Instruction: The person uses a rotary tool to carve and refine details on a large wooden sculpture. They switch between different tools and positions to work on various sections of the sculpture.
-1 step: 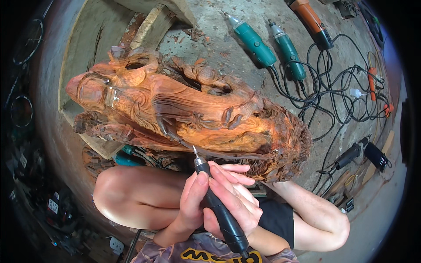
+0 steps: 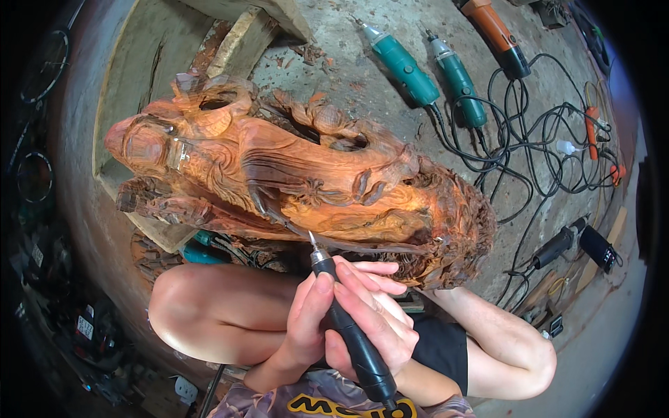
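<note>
A black pen-shaped rotary carving tool [image 2: 354, 338] with a pointed metal bit slants up and left from my lap. My left hand [image 2: 304, 319] closes round its left side, thumb near the collar. On the other side my right hand [image 2: 385, 329] wraps the body; the overlapping fingers partly hide each other. Beyond the bit lies a large reddish-brown wood carving [image 2: 334, 188] on its side, with flowing folds, leaf shapes and a rough, deeply cut right end. The bit's tip is by the carving's near edge; whether it touches, I cannot tell.
A wooden frame [image 2: 125, 90] stands behind the carving's left end. Two green power tools [image 2: 404, 70] and an orange one [image 2: 491, 28] lie on the floor at the far right. Tangled black cords [image 2: 516, 146] spread nearby. My bent knees [image 2: 188, 306] flank the work.
The rotary tool and both hands have shifted very slightly to the right. The carving has not moved.
</note>
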Available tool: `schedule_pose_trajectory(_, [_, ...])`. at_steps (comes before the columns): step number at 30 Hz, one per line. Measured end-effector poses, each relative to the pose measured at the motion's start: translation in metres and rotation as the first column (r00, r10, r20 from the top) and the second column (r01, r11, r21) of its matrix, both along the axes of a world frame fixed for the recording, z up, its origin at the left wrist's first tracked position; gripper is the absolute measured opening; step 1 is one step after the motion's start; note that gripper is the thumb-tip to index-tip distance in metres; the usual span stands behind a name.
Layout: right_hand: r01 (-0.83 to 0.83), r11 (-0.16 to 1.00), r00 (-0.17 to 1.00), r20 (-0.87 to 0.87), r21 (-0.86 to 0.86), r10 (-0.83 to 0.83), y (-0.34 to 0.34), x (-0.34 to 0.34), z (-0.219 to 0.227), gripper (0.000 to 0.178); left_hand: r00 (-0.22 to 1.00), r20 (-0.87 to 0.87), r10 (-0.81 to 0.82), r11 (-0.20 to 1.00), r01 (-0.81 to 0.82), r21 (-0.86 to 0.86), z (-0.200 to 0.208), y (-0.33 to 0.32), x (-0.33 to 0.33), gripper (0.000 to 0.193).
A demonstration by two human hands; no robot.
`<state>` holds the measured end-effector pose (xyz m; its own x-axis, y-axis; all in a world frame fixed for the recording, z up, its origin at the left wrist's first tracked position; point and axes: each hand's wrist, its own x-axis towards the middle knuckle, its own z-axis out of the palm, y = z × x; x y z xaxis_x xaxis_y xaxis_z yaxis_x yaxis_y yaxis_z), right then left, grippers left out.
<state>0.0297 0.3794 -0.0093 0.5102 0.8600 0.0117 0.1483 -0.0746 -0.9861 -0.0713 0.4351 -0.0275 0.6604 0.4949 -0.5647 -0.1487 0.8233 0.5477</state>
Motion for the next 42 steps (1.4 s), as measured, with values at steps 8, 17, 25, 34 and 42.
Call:
schedule_pose_trajectory(8, [-0.033,0.998,0.997,0.064,-0.05,0.036,-0.019,0.02,-0.003,0.043,0.995,0.083,-0.053,0.997,0.057,-0.05,-0.005,-0.011,0.02,0.058])
schedule_pose_trajectory(17, [-0.064,0.997,0.998,-0.006,-0.045,0.064,-0.003,0.011,0.006,0.039,0.994,0.106,-0.023,0.999,0.018,0.046,-0.015,-0.017,-0.001,0.067])
schedule_pose_trajectory(25, [-0.051,0.995,0.994,0.088,-0.081,0.059,-0.017,0.016,0.004,0.042,0.992,0.113,-0.065,0.997,0.068,-0.024,-0.008,-0.015,0.013,0.065])
schedule_pose_trajectory(34, [-0.09,0.994,0.995,0.036,-0.069,0.093,-0.004,0.016,0.006,0.042,0.995,0.1,0.008,1.0,-0.007,-0.007,-0.003,-0.004,0.008,0.062])
schedule_pose_trajectory(42, [-0.101,0.988,0.988,0.107,-0.115,0.113,-0.02,0.03,0.004,0.045,0.988,0.152,-0.024,0.999,0.029,-0.036,-0.009,-0.017,0.02,0.055])
